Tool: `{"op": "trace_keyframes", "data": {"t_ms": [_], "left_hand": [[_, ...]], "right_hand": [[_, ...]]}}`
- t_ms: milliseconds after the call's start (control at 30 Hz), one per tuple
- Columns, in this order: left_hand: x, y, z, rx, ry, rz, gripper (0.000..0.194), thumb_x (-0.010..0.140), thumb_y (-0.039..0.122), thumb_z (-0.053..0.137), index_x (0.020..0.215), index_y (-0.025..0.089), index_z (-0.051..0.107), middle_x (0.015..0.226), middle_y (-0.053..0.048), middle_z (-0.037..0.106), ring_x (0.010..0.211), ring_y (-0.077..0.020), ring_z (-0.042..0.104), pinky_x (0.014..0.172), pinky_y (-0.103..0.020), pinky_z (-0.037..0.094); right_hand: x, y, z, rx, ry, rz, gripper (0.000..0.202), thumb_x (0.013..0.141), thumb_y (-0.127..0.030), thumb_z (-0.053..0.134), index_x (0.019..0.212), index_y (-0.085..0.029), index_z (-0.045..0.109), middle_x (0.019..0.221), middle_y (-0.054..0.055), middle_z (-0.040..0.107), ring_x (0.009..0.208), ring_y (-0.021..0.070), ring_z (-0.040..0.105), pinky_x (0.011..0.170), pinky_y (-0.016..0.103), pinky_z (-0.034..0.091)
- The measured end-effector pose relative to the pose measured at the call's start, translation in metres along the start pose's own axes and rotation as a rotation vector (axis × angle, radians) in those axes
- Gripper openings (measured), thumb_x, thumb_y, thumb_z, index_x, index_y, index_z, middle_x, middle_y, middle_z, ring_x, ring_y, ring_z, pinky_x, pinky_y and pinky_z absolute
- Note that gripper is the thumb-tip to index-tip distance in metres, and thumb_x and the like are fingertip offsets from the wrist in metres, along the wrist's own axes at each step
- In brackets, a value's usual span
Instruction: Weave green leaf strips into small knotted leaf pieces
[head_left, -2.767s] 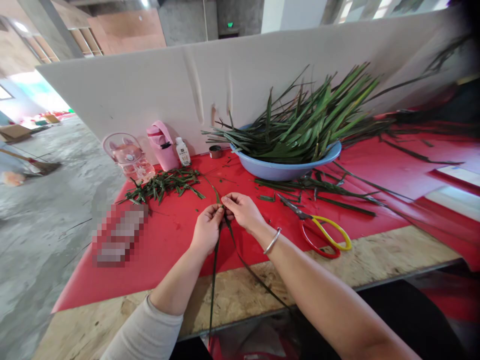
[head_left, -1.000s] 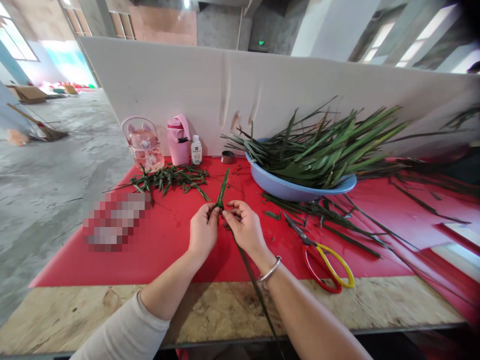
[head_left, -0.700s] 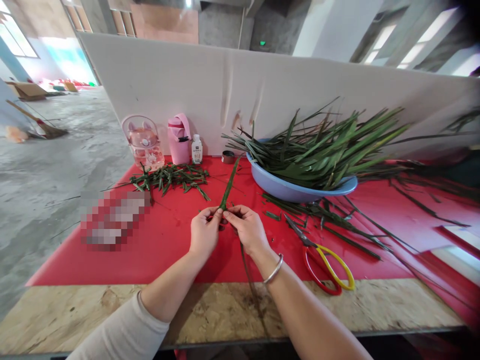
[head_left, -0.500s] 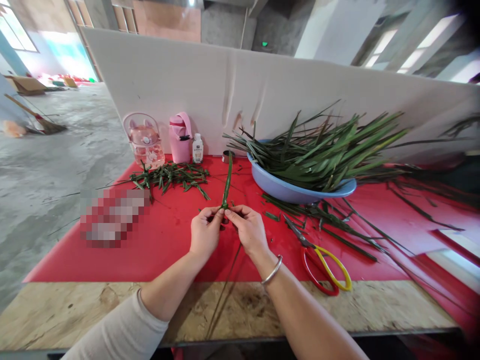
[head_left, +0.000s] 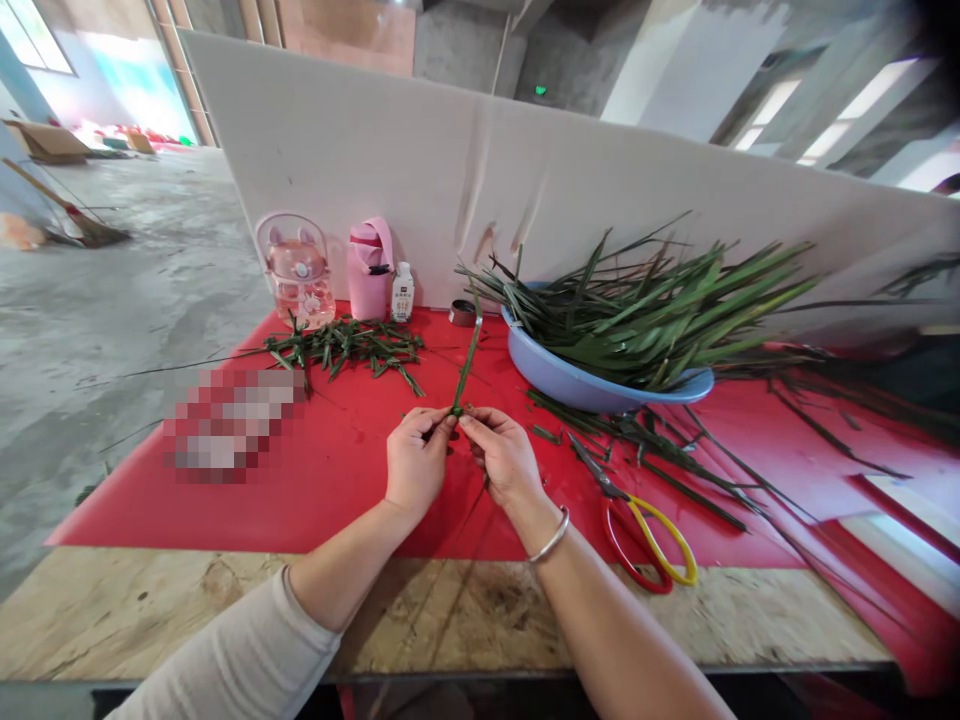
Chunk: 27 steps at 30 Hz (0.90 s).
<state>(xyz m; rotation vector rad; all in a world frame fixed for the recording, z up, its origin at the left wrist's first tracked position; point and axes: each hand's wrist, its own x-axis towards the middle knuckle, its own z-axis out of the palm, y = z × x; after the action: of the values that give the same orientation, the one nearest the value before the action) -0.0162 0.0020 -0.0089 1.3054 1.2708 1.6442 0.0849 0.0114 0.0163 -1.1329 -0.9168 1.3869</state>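
Between my two hands stands a narrow green leaf strip, its lower end folded into a small knot at my fingertips and its tip bent over at the top. My left hand pinches the knot from the left with thumb and forefinger. From the other side my right hand pinches the same spot, its thumb against the knot. The fingers partly hide the folded end. Scissors with one red and one yellow handle lie to the right of my right hand.
A blue basin heaped with long green leaves stands at the back right. Small folded leaf pieces lie at the left, before a pink jug, a pink bottle and a white bottle. A white board rises behind.
The leaf strip's upper end now bends over at the tip, where it stood straighter. Both hands keep pinching the knot. The whole view has shifted slightly.
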Motion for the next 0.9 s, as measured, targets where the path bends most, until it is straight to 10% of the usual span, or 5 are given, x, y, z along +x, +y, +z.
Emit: {"op": "trace_keyframes", "data": {"t_ms": [167, 400, 567, 733, 900], "left_hand": [[0.000, 0.003, 0.000, -0.081, -0.005, -0.067, 0.017, 0.076, 0.028, 0.059, 0.081, 0.016, 0.070, 0.074, -0.003, 0.061, 0.062, -0.0101, 0.055, 0.055, -0.021, 0.044], [0.013, 0.007, 0.000, -0.713, -0.147, -0.572, 0.026, 0.063, 0.031, 0.072, 0.078, 0.014, 0.061, 0.057, 0.004, 0.050, 0.046, -0.0031, 0.044, 0.040, -0.013, 0.032], [0.016, 0.017, -0.006, -1.029, -0.273, -0.771, 0.017, 0.069, 0.017, 0.068, 0.071, 0.013, 0.052, 0.067, 0.003, 0.047, 0.047, 0.0012, 0.041, 0.036, -0.006, 0.027], [0.014, 0.019, -0.006, -1.040, -0.289, -0.812, 0.011, 0.074, 0.013, 0.062, 0.071, 0.013, 0.051, 0.068, 0.002, 0.046, 0.047, 0.0013, 0.039, 0.035, -0.005, 0.026], [0.014, 0.018, -0.006, -0.962, -0.258, -0.754, 0.017, 0.066, 0.016, 0.068, 0.072, 0.013, 0.052, 0.069, 0.001, 0.052, 0.047, -0.0002, 0.040, 0.035, -0.008, 0.026]], "right_hand": [[0.000, 0.005, 0.002, 0.056, -0.006, 0.051, 0.029, 0.053, -0.033, 0.074, 0.062, -0.017, 0.052, 0.040, -0.010, 0.040, 0.034, 0.0030, 0.026, 0.034, 0.017, 0.014], [0.009, 0.000, -0.015, -0.083, -0.024, -0.170, 0.036, 0.071, -0.051, 0.060, 0.066, -0.015, 0.061, 0.064, 0.003, 0.062, 0.053, 0.0115, 0.054, 0.044, 0.021, 0.039], [0.014, -0.006, -0.024, -0.038, -0.061, -0.141, 0.025, 0.067, -0.041, 0.066, 0.070, -0.017, 0.061, 0.062, -0.001, 0.058, 0.050, 0.0088, 0.048, 0.043, 0.019, 0.037], [0.012, -0.005, -0.021, -0.068, -0.271, -0.019, 0.026, 0.061, -0.037, 0.071, 0.069, -0.018, 0.057, 0.057, -0.005, 0.052, 0.044, 0.0066, 0.039, 0.039, 0.019, 0.031], [0.011, -0.008, -0.026, -0.196, -0.086, -0.306, 0.042, 0.073, -0.042, 0.062, 0.048, -0.017, 0.039, 0.043, -0.007, 0.033, 0.041, 0.0053, 0.028, 0.041, 0.021, 0.020]]}}
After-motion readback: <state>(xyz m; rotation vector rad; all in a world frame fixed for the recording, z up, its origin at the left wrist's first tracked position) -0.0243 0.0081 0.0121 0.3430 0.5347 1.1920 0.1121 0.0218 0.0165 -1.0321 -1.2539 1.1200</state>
